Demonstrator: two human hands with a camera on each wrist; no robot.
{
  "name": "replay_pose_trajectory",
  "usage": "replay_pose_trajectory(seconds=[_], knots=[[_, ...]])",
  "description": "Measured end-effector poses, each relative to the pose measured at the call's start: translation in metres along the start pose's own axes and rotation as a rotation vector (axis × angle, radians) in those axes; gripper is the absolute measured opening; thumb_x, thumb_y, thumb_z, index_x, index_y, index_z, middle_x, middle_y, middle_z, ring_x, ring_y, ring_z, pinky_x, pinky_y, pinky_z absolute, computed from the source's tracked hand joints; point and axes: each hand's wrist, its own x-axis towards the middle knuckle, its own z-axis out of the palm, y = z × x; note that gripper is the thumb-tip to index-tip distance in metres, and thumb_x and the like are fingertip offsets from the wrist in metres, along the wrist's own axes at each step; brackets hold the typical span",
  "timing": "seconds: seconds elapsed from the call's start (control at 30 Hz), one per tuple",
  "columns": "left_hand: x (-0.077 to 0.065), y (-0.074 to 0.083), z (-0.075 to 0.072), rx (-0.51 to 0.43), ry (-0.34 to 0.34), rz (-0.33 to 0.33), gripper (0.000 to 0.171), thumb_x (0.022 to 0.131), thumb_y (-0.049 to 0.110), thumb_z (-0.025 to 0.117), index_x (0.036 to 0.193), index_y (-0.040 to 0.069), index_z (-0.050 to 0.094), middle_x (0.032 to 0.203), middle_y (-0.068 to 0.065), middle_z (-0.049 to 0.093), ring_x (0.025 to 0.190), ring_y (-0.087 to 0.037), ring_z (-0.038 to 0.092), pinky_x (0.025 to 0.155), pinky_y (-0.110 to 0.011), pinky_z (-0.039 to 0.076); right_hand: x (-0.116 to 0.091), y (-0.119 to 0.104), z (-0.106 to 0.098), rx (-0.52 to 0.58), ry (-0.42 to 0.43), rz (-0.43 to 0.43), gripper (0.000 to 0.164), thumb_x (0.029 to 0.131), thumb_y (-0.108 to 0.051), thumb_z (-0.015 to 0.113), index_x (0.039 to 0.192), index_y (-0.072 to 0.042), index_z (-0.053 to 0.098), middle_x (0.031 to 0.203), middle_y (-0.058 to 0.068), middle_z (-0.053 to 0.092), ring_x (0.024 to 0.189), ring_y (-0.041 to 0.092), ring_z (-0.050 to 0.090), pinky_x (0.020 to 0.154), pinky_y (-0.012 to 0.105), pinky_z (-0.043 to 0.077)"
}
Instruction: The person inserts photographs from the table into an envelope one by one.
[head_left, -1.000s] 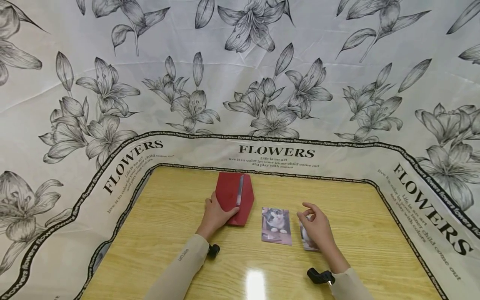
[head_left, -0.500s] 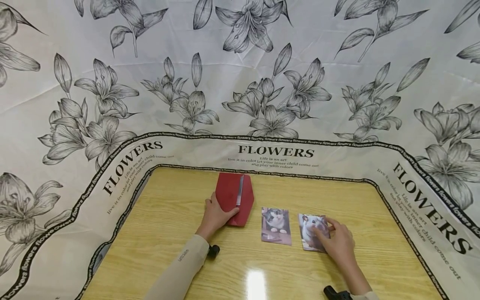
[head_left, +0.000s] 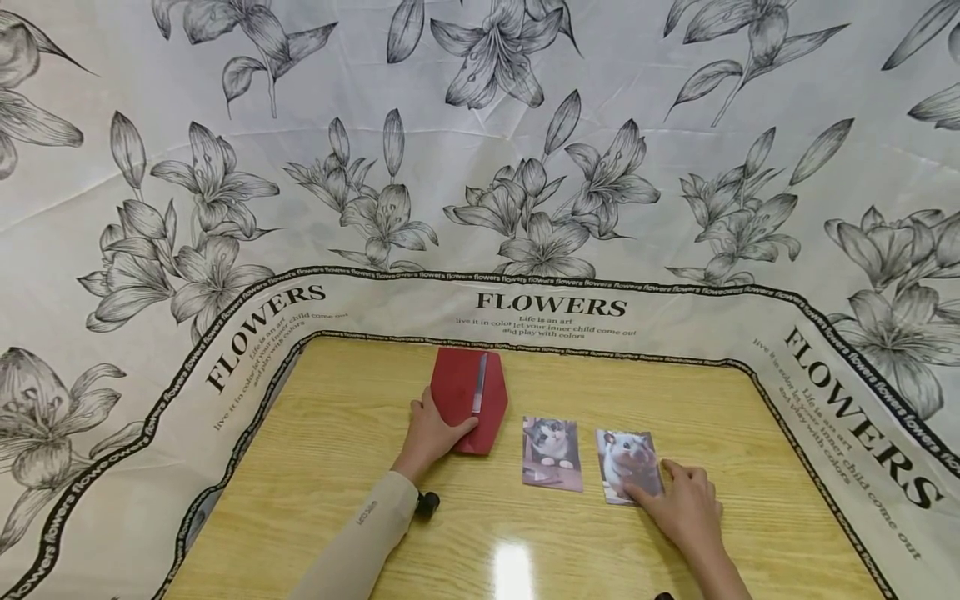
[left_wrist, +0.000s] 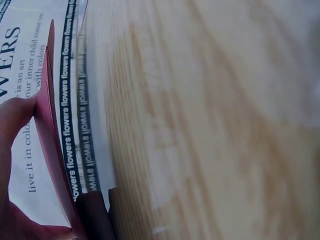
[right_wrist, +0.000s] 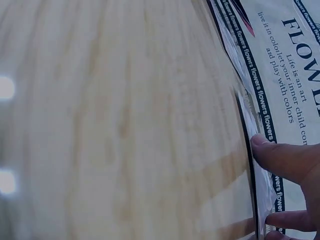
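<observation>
My left hand (head_left: 435, 433) grips the lower part of a red envelope (head_left: 459, 385), thumb on its face and fingers at its left edge. A narrow greyish strip (head_left: 480, 383) shows at the envelope's opening, beside the pointed flap on the right. At the right, my right hand (head_left: 686, 504) touches a photo card of a small white furry animal (head_left: 622, 458), thumb at the lower edge and fingertips by the right edge. Thumb and fingers also meet this card (right_wrist: 254, 175) in the right wrist view, where it appears nearly edge-on. Between envelope and card lies a cat photo card (head_left: 551, 462).
The wooden table (head_left: 337, 400) is bordered by a white cloth (head_left: 420, 312) printed with flowers and lettering, which rises behind and at both sides. A black wrist device (head_left: 427, 504) sits at the left cuff. Light glares off the table front (head_left: 512, 567).
My right hand has moved right and down from above the animal card to its lower right corner, uncovering most of the picture. The left hand and envelope have stayed put.
</observation>
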Motion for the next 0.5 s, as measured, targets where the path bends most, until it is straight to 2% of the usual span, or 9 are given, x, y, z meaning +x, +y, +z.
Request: replay_pose_trajectory(seconds=[0.2, 0.5], knots=[[-0.0009, 0.0008, 0.0001, 0.003, -0.005, -0.002, 0.12, 0.084, 0.054, 0.089, 0.166, -0.004, 0.023, 0.135, -0.03, 0.046, 0.113, -0.039, 0.061, 0.1, -0.054, 0.055, -0.0038, -0.0021, -0.0012, 0.012, 0.023, -0.004, 0.107, 0.081, -0.075, 0.081, 0.145, 0.006, 0.053, 0.133, 0.038, 0.048, 0.12, 0.056, 0.046, 0.093, 0.07, 0.037], [0.0009, -0.0003, 0.0009, -0.001, 0.001, 0.008, 0.119, 0.084, 0.054, 0.09, 0.165, -0.004, 0.023, 0.133, -0.028, 0.047, 0.11, -0.037, 0.062, 0.099, -0.053, 0.056, -0.0028, -0.0063, -0.0028, 0.032, 0.028, 0.008, 0.094, 0.081, -0.068, 0.085, 0.132, 0.007, 0.059, 0.13, 0.037, 0.052, 0.12, 0.055, 0.048, 0.094, 0.069, 0.036]])
